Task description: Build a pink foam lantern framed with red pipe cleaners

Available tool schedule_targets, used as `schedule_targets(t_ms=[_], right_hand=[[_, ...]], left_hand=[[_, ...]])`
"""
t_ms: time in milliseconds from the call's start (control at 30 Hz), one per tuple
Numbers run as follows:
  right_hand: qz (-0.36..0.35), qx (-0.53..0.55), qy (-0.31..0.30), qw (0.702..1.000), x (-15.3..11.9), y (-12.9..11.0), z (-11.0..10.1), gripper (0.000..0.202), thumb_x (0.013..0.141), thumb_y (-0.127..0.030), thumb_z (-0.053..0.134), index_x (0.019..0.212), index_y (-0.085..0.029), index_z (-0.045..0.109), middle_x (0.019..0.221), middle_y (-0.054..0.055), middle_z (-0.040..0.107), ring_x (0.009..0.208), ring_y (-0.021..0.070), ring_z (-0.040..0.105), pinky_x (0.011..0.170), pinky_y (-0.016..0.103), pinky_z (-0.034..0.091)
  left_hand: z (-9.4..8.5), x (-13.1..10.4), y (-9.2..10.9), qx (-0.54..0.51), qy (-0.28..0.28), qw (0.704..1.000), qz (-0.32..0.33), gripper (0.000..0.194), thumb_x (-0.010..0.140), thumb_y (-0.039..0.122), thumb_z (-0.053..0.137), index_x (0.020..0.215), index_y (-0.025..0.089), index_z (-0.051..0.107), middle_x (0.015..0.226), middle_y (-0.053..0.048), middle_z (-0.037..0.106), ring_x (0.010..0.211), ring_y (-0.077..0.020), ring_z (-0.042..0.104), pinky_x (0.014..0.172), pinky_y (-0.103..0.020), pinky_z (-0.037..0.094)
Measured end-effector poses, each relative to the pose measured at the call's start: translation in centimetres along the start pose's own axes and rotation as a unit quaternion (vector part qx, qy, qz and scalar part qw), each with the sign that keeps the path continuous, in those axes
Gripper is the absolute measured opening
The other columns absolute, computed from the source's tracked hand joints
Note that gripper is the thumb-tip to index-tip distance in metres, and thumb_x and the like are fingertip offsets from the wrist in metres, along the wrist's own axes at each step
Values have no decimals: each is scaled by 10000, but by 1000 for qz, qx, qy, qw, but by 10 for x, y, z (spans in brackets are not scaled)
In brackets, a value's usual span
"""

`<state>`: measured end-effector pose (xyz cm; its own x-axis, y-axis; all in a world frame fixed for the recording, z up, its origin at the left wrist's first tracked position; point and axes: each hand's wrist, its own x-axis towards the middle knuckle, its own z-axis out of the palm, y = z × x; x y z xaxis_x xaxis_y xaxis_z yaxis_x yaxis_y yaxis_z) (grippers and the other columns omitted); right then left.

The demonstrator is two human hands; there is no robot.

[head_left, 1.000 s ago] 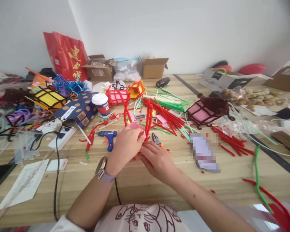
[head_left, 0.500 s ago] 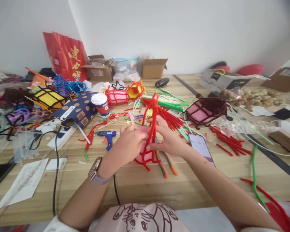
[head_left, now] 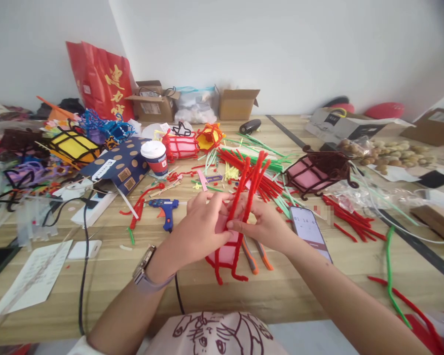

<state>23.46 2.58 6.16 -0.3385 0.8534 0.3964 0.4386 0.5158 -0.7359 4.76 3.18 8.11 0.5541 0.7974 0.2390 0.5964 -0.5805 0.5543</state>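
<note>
The left hand (head_left: 207,228) and right hand (head_left: 269,226) grasp a red-and-pink lantern (head_left: 227,255) between their fingers, over the near middle of the table (head_left: 292,301). Its lower frame, pink panels in place, looks built; the long red stems (head_left: 254,182) above appear unjoined, so the top seems unfinished. Pliers (head_left: 264,257) lie just beside, a glue gun (head_left: 167,210) farther left.

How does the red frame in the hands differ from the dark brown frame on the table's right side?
The red frame is held between the left hand and right hand; the dark brown frame rests on the table. The red frame has long, fairly straight upper ends; the dark brown frame shows curled ends. Both have pink panels.
</note>
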Motion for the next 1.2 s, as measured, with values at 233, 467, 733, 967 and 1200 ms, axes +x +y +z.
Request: schedule_targets(t_ms=[233,467,733,967,1200], right_hand=[[48,35,31,998,-3,-10,11,145,819,-233,662,687,-218,606,761,-3,697,736,174,640,729,330,489],[27,44,107,993,-11,-9,19,147,807,-187,650,670,-226,615,730,-3,678,724,168,631,722,316,506],[47,95,77,991,-16,-10,23,117,827,-273,677,727,-229,634,795,13,686,781,185,652,745,332,514],[73,28,156,985,-29,1,-4,372,914,-562,515,869,-223,663,885,63,706,856,218,658,799,370,509],[287,-297,99,905,-92,47,20,515,791,-522,678,1158,-167,602,1027,162,664,983,347,627,833,475,488]], left_hand=[[9,-3,-5,49,60,995,57,659,805,67,622,1396,220,377,1096,-79,636,1124,-265,520,1001,-492,430],[4,-10,-2,149,107,983,24,529,811,198,695,1315,202,534,1177,-127,606,1096,-303,542,947,-481,458],[-27,-5,0,16,-123,991,-50,331,878,354,598,1197,273,636,808,2,717,750,-217,651,698,-323,471],[-45,14,-12,-97,-223,969,-36,80,836,282,551,817,211,585,619,61,595,558,-127,543,540,-236,378],[-73,31,-13,-5,-271,962,-32,64,797,245,542,744,210,537,631,54,614,548,-118,540,512,-216,353]])
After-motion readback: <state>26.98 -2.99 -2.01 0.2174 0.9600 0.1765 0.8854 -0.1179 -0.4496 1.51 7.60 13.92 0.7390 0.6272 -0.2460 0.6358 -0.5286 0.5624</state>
